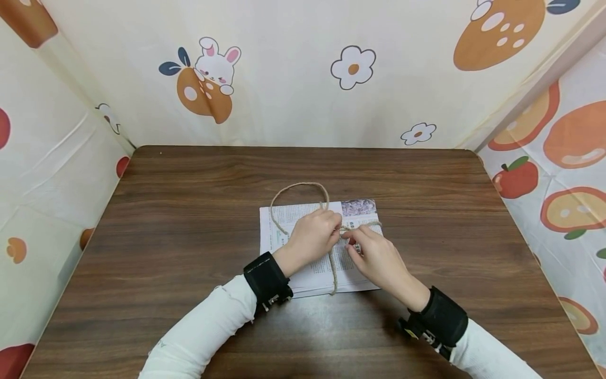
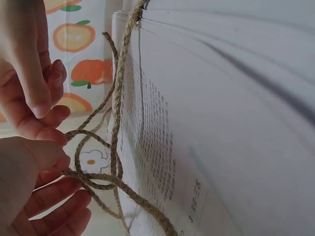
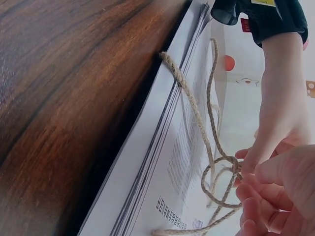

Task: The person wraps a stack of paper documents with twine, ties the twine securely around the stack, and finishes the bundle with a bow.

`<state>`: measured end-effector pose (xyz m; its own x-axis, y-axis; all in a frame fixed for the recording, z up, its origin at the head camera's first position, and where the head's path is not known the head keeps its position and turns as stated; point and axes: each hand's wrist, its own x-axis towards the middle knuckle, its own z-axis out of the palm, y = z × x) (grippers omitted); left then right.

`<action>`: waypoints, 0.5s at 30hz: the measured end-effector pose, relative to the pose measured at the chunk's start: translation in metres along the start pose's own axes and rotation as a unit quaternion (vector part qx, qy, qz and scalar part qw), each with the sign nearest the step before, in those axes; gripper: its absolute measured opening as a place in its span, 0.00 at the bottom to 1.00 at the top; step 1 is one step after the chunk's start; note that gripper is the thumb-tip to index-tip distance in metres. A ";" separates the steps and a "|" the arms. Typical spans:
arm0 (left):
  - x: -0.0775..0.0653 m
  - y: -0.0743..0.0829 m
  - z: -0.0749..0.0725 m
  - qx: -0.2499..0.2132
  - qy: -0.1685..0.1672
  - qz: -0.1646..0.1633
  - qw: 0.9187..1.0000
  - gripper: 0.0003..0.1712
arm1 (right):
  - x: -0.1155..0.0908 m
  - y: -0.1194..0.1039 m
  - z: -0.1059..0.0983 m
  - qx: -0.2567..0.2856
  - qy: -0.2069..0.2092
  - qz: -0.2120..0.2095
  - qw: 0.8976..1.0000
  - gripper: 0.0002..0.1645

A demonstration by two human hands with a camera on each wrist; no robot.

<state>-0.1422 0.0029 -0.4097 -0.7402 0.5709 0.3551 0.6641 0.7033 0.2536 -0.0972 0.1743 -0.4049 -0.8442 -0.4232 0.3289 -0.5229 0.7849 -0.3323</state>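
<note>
A stack of printed paper sheets (image 1: 310,276) lies on the table, with brown twine (image 1: 333,271) crossing it both ways. My left hand (image 1: 314,231) pinches the twine near the crossing, over the middle of the stack. Close beside its fingertips is my right hand (image 1: 379,258), its index fingertip at the twine and its thumb a little apart. Small loops of twine (image 2: 96,179) hang by the fingertips in the left wrist view. Whether the right fingers hold a strand is hidden where the hands meet. In the right wrist view, twine (image 3: 184,83) wraps over the stack's edge (image 3: 147,128).
A large twine loop (image 1: 300,184) arches past the stack's far edge. Brown wood-grain table (image 1: 189,210) surrounds the stack. Cloth with printed fruit and flowers hangs as a back wall (image 1: 293,79) and along both sides. Black bands (image 1: 267,281) circle both wrists.
</note>
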 end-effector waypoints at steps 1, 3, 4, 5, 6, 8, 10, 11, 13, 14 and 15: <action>0.000 0.000 0.000 -0.015 -0.005 -0.011 1.000 0.06 | 0.000 0.000 0.000 0.000 0.000 0.003 1.000 0.10; 0.000 -0.001 0.000 -0.040 -0.011 -0.030 0.999 0.07 | 0.001 0.001 0.002 0.002 0.000 0.008 1.000 0.11; 0.000 -0.001 0.000 -0.048 -0.014 -0.036 0.998 0.06 | 0.001 0.001 0.002 0.000 0.001 0.011 1.000 0.11; 0.000 -0.001 0.000 -0.054 -0.017 -0.041 0.998 0.06 | 0.002 0.001 0.003 0.000 0.003 0.014 1.000 0.11; 0.000 -0.001 0.000 -0.061 -0.018 -0.043 0.997 0.05 | 0.003 0.002 0.004 0.000 0.004 0.018 1.000 0.11; 0.000 -0.001 -0.001 -0.072 -0.021 -0.048 0.996 0.05 | 0.004 0.002 0.006 0.001 0.009 0.026 1.000 0.10; 0.000 0.000 -0.002 -0.084 -0.024 -0.053 0.995 0.04 | 0.005 0.001 0.007 0.002 0.014 0.037 0.999 0.10; 0.000 0.000 -0.002 -0.090 -0.027 -0.056 0.994 0.03 | 0.006 0.001 0.008 0.003 0.016 0.042 0.999 0.09; 0.000 0.000 -0.003 -0.102 -0.034 -0.061 0.992 0.02 | 0.007 0.000 0.009 0.009 0.020 0.052 0.998 0.08; 0.000 -0.001 -0.003 -0.107 -0.037 -0.064 0.992 0.02 | 0.008 0.000 0.010 0.012 0.022 0.056 0.998 0.08; 0.000 -0.001 -0.002 -0.114 -0.040 -0.067 0.990 0.02 | 0.009 0.000 0.011 0.015 0.024 0.060 0.998 0.07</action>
<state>-0.1426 0.0013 -0.4078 -0.8229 0.5171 0.2355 0.5598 0.6663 0.4926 -0.1061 0.1654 -0.4115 -0.8948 -0.3038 0.3273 -0.4220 0.8148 -0.3974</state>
